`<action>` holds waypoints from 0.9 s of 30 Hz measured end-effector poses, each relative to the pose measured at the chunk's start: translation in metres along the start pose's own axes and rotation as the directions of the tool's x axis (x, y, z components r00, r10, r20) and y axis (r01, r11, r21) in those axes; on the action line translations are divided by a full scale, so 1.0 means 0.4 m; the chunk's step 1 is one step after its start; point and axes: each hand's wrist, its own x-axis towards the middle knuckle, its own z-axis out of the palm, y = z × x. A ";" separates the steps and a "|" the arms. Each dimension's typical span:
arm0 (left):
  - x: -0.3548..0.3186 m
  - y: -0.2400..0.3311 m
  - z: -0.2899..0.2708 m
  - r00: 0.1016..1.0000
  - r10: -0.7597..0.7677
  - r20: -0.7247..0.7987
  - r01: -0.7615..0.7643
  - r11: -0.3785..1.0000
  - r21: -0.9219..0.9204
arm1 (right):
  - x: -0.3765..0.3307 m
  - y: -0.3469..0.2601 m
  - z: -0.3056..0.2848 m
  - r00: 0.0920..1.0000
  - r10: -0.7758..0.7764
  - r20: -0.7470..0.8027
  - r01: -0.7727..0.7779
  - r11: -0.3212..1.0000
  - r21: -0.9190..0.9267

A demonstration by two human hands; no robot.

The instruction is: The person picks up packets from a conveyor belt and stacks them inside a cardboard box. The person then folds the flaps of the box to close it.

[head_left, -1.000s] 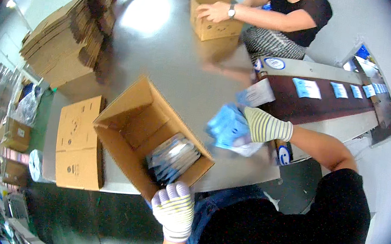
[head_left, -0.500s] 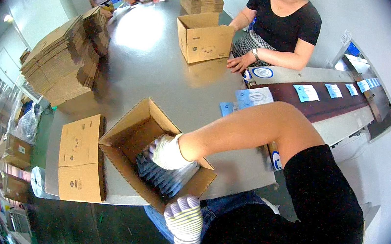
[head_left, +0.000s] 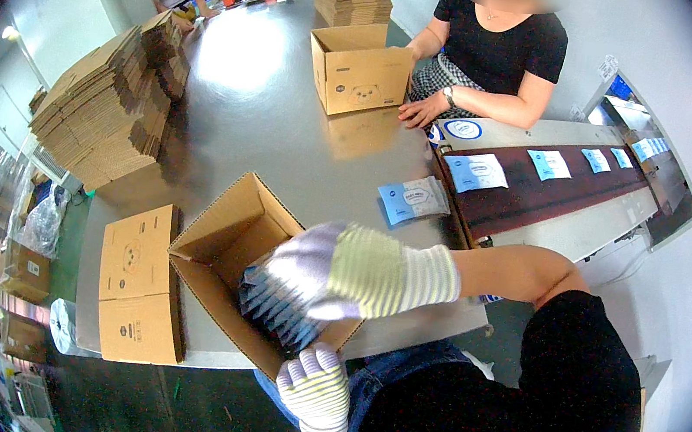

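Observation:
An open cardboard box [head_left: 211, 281] stands tilted at the table's near edge, with several blue-and-white flat packets [head_left: 277, 307] packed in a row inside. At its near rim my left hand [head_left: 315, 394], in a striped knitted glove, has its fingers curled over the cardboard. My right hand [head_left: 356, 272], gloved the same way, is above the box's right side. Its thumb stands apart and I see nothing held; the fingertips are blurred and partly cover the packets. Beyond it, a loose blue-and-white packet [head_left: 413, 201] lies on the table by the conveyor's end.
Several packets lie along the dark conveyor belt [head_left: 512, 205] at right. A folded carton [head_left: 141, 281] lies left of my box; flattened cartons [head_left: 102, 110] are stacked beyond it. Across the table [head_left: 239, 128], a co-worker [head_left: 499, 48] touches another open box [head_left: 362, 78]. Another person stands far left.
My right hand has risen out of the box toward the right. Packets on the belt have moved nearer, and the packets by the belt's end have changed. My left hand stays at the rim.

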 end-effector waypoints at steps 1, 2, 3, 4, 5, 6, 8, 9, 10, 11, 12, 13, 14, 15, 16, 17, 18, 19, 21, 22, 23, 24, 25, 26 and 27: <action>0.000 -0.002 0.007 0.999 0.001 -0.051 0.000 1.000 0.013 | -0.015 0.006 -0.025 1.000 -0.001 -0.001 0.001 1.000 0.004; -0.001 -0.005 0.011 0.995 0.001 -0.102 0.002 1.000 0.026 | -0.029 0.011 -0.051 0.995 0.097 -0.034 -0.097 0.995 -0.010; -0.003 -0.005 0.009 0.995 0.004 -0.098 -0.001 1.000 0.026 | -0.050 0.018 -0.073 0.978 0.199 -0.070 -0.201 0.979 -0.021; -0.007 -0.006 0.001 0.998 0.017 -0.066 -0.016 1.000 0.005 | -0.074 0.030 -0.083 0.977 0.202 -0.072 -0.204 0.979 -0.021; -0.011 -0.007 -0.003 0.999 0.029 -0.034 -0.030 0.999 -0.017 | -0.102 0.050 -0.082 0.968 0.232 -0.093 -0.239 0.968 -0.074; -0.013 -0.005 -0.002 0.999 0.031 -0.033 -0.031 0.999 -0.016 | -0.130 0.071 -0.079 0.959 0.258 -0.116 -0.272 0.954 -0.126; -0.014 -0.003 0.003 0.996 0.027 -0.081 -0.028 1.000 -0.012 | -0.189 0.108 -0.070 0.942 0.325 -0.087 -0.336 0.928 -0.164; -0.014 -0.004 0.003 0.997 0.028 -0.079 -0.028 1.000 -0.009 | -0.210 0.122 -0.069 0.920 0.387 -0.059 -0.391 0.899 -0.198; -0.015 -0.004 0.003 0.998 0.013 -0.057 -0.014 1.000 -0.007 | -0.221 0.137 -0.078 0.919 0.389 -0.057 -0.393 0.899 -0.195; -0.015 -0.005 0.004 0.999 -0.001 -0.036 0.001 1.000 -0.004 | -0.228 0.157 -0.094 0.839 0.539 0.066 -0.521 0.833 -0.186; -0.015 -0.004 0.009 1.000 0.001 -0.029 -0.001 1.000 -0.004 | -0.242 0.181 -0.108 0.721 0.667 0.190 -0.638 0.745 -0.194; -0.013 -0.004 0.013 0.998 -0.009 -0.067 0.009 1.000 0.001 | -0.270 0.208 -0.117 0.749 0.651 0.126 -0.647 0.759 -0.071; -0.010 -0.004 0.016 0.994 -0.019 -0.105 0.020 1.000 0.006 | -0.293 0.232 -0.133 0.704 0.706 0.072 -0.701 0.708 -0.088; -0.002 -0.005 0.010 0.992 -0.008 -0.124 0.010 1.000 0.015 | -0.296 0.247 -0.153 0.655 0.756 0.021 -0.751 0.654 -0.093; -0.005 -0.003 0.010 0.993 -0.001 -0.122 0.002 1.000 0.005 | -0.336 0.282 -0.176 0.716 0.692 -0.089 -0.698 0.714 -0.063; -0.011 -0.001 0.010 0.997 -0.005 -0.081 0.004 1.000 -0.008 | -0.375 0.311 -0.200 0.678 0.726 -0.111 -0.731 0.682 -0.005; -0.014 -0.001 0.011 0.999 -0.013 -0.039 0.013 1.000 -0.016 | -0.383 0.326 -0.218 0.643 0.755 -0.129 -0.756 0.653 0.057; -0.014 0.000 0.011 0.999 -0.024 -0.024 0.024 1.000 -0.005 | -0.392 0.338 -0.229 0.602 0.776 -0.187 -0.766 0.628 0.141; -0.011 0.002 0.007 0.999 -0.031 -0.013 0.031 0.999 -0.016 | -0.411 0.381 -0.258 0.549 0.804 -0.227 -0.811 0.578 0.090; -0.009 0.003 0.004 0.999 -0.042 -0.005 0.042 0.999 -0.023 | -0.425 0.392 -0.268 0.540 0.811 -0.226 -0.785 0.582 0.211; -0.008 0.003 0.002 0.999 -0.038 -0.001 0.038 0.999 -0.012 | -0.435 0.408 -0.274 0.537 0.811 -0.233 -0.787 0.581 0.207; -0.009 0.002 0.003 0.999 -0.036 0.000 0.036 0.999 -0.013 | -0.443 0.430 -0.278 0.536 0.809 -0.239 -0.787 0.582 0.205; -0.010 0.000 0.005 0.999 -0.033 -0.009 0.033 0.999 -0.009 | -0.455 0.447 -0.284 0.596 0.769 -0.233 -0.774 0.627 0.090; -0.010 0.000 0.006 0.999 -0.030 -0.019 0.030 1.000 -0.006 | -0.470 0.458 -0.286 0.584 0.787 -0.199 -0.787 0.609 0.099; -0.009 -0.001 0.007 0.999 -0.034 -0.020 0.034 0.999 -0.009 | -0.452 0.448 -0.291 0.495 0.860 -0.124 -0.843 0.510 0.171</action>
